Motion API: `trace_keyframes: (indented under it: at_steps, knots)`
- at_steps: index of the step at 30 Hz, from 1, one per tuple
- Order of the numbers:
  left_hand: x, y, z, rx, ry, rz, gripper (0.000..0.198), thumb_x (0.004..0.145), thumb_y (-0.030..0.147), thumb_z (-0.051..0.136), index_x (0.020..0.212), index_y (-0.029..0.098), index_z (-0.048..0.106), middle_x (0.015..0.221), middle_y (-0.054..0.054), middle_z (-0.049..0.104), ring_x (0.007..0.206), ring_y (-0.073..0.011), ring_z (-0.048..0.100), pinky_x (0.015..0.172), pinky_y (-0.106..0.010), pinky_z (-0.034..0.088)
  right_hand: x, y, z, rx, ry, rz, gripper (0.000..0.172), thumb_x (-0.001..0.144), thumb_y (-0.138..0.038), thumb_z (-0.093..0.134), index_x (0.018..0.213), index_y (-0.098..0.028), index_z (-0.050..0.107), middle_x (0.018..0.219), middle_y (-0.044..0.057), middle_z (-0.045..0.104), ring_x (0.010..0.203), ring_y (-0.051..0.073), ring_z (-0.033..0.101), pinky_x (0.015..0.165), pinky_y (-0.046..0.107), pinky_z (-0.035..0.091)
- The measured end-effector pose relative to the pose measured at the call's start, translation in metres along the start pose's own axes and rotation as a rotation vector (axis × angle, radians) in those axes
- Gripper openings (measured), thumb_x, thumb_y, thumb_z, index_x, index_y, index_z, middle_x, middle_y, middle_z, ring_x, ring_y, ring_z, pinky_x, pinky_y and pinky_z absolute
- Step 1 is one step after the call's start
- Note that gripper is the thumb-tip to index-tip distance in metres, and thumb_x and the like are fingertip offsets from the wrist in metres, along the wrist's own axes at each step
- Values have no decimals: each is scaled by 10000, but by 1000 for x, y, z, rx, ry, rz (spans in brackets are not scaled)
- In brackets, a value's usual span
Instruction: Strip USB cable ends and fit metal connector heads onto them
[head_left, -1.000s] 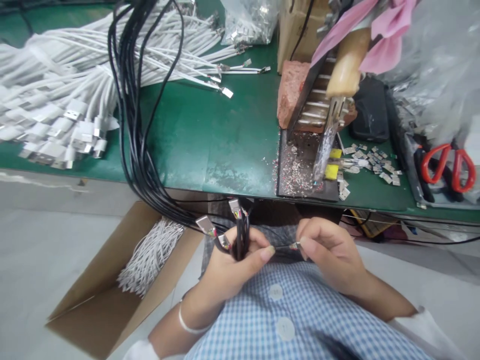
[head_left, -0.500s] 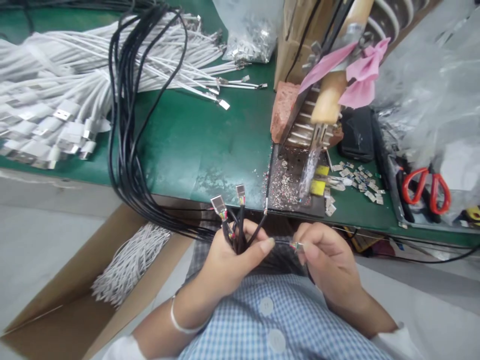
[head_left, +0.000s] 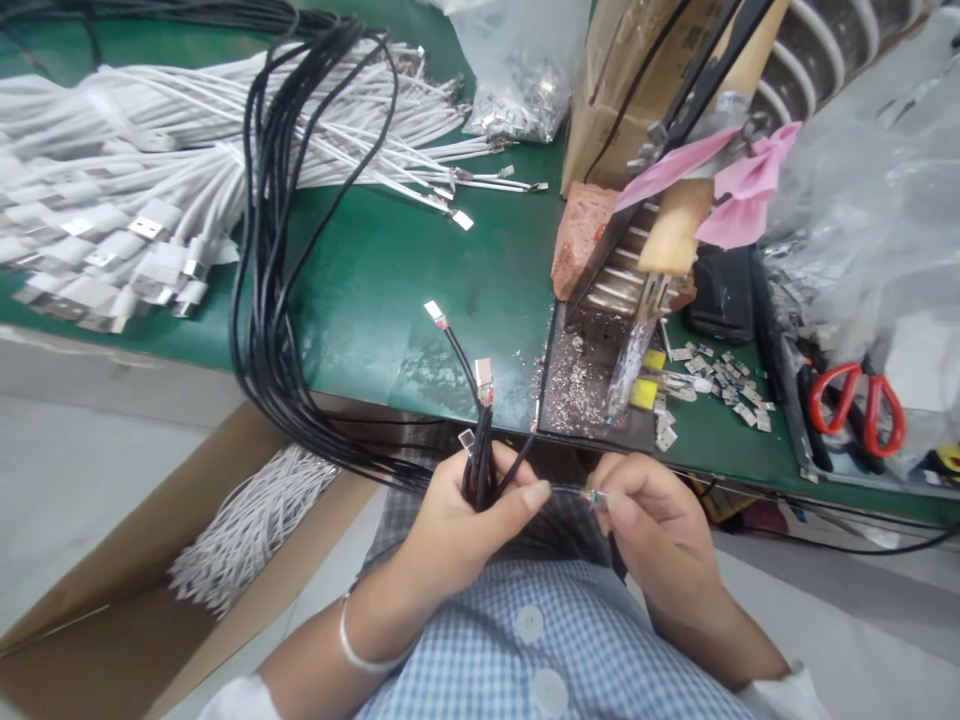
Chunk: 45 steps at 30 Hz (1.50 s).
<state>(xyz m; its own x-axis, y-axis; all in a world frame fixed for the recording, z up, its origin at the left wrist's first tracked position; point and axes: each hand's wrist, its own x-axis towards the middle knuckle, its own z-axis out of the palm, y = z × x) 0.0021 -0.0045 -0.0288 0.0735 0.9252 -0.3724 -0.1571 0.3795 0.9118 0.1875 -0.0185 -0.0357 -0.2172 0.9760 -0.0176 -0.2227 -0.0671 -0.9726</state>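
Observation:
My left hand [head_left: 472,510] is closed round several black cables [head_left: 330,445], just in front of the bench edge. Above its fingers stick up cable ends with metal connectors [head_left: 484,372] and bits of coloured wire. One black cable runs from the left thumb and forefinger across to my right hand [head_left: 649,510]. There the thumb and fingers pinch a small connector [head_left: 595,497] at the cable's end, with coloured wires showing at its joint. The cables' other stretch loops up over the bench at the left.
White USB cables [head_left: 135,230] are heaped on the green bench [head_left: 360,290]. A wooden-handled soldering iron [head_left: 675,225] with pink ribbon leans by a brick [head_left: 581,235]. Loose connectors [head_left: 731,380] lie near red-handled pliers [head_left: 836,400]. A cardboard box [head_left: 90,640] holds white cables below.
The connector ends above my left hand have shifted, one now reaching farther up over the bench. Both hands keep nearly the same hold. The view has tilted slightly.

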Motion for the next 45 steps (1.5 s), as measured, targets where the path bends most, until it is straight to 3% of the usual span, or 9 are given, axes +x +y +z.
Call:
trace_keyframes:
  at_steps: [15,20,22,26,29,36,45]
  knots:
    - [3,11,1,10,-12,-15,189,661,275,762,611,160,620,515,39,505,486,-89,425,467,-210,348,4,-1,0,-71,10,-21,188,983,-358,579,842,-242,622,707,-14,527,623,139,466,578,250,397]
    - [3,8,2,10,-19,-13,196,677,277,759,619,157,615,513,44,488,484,-85,414,462,-205,329,5,-2,-6,-43,-12,-26,245,944,-486,603,978,-251,664,774,10,548,660,156,491,593,269,416]
    - [5,5,1,0,-21,-3,205,683,284,764,626,159,611,513,45,487,477,-83,403,449,-203,311,6,-5,-5,-34,42,-61,285,952,-514,573,1020,-252,662,780,14,554,678,163,507,603,276,432]
    - [8,2,1,-12,-26,34,213,706,295,764,641,167,606,506,56,471,464,-76,379,437,-205,289,7,-12,-1,-182,219,-201,70,992,-272,553,960,-262,614,718,-10,530,665,156,506,605,275,414]
    - [9,5,3,-14,-13,32,195,731,275,748,655,173,600,496,69,454,451,-70,359,432,-208,279,8,-14,0,-389,232,-326,126,958,-139,560,968,-257,604,749,-2,559,685,159,528,607,290,413]
    - [10,3,9,-85,-9,35,213,757,286,743,665,181,583,460,94,409,403,-54,316,407,-206,258,19,-10,-4,-697,213,-534,245,834,-44,663,949,-253,613,872,24,583,775,179,589,638,329,508]
    - [11,4,13,-92,0,30,180,780,267,728,695,176,598,492,88,456,418,-51,330,406,-196,255,30,-11,-2,-713,222,-689,276,787,42,651,921,-197,617,944,37,636,877,183,671,745,352,591]
